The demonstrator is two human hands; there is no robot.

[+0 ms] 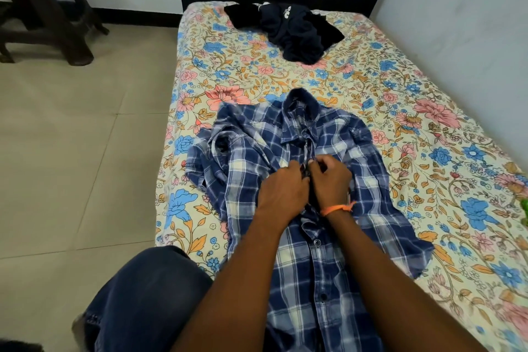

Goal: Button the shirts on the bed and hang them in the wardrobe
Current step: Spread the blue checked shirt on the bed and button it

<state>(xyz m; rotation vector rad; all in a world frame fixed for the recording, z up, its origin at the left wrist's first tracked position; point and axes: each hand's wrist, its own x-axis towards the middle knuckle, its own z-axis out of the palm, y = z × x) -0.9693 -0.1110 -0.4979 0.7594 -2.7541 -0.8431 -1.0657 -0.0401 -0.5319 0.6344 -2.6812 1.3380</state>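
Left hand point(281, 184), right hand point(330, 180): each grip pinching placket of blue plaid shirt point(328, 237) spread on floral bed point(428, 94).

Bed point(428, 88) with floral sheet: blue plaid shirt point(343, 251) spread flat near the foot end, crumpled dark garment point(297, 34) near the headboard.

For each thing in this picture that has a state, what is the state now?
plaid shirt: flat on the bed, lower buttons fastened, upper part still open
dark garment: crumpled near the headboard
left hand: pinches the shirt front
right hand: pinches the shirt front
bed: covered by a floral sheet
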